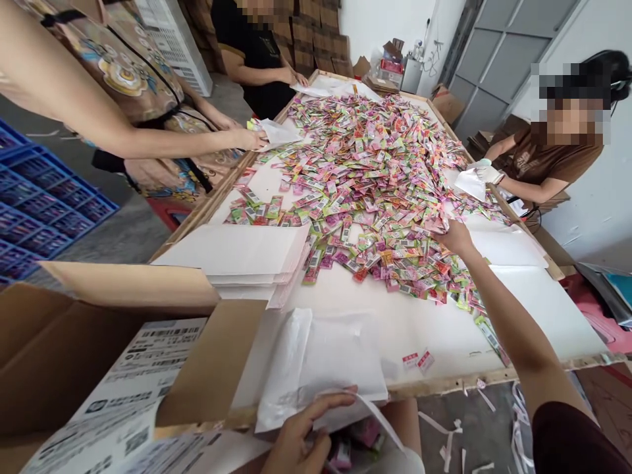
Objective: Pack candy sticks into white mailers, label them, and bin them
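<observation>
My left hand (303,428) is at the near table edge, its fingers closed on the mouth of a white mailer bag (340,411). Small printed packets (343,451) show inside the bag's opening, and a loose white strip curls off its rim. Another white mailer (336,349) lies flat on the table just beyond that hand. My right hand (455,238) reaches into the near right side of a big pile of small pink and green packets (365,171). Its fingers are closed around some of them, though the fingertips are partly hidden.
An open carton (212,362) with printed label sheets (143,362) stands at left. Behind it lies a stack of white mailers (237,253). Three co-workers hold white mailers around the wood-edged table (459,385). Blue crates (44,197) stand on the floor at left; paper scraps lie below.
</observation>
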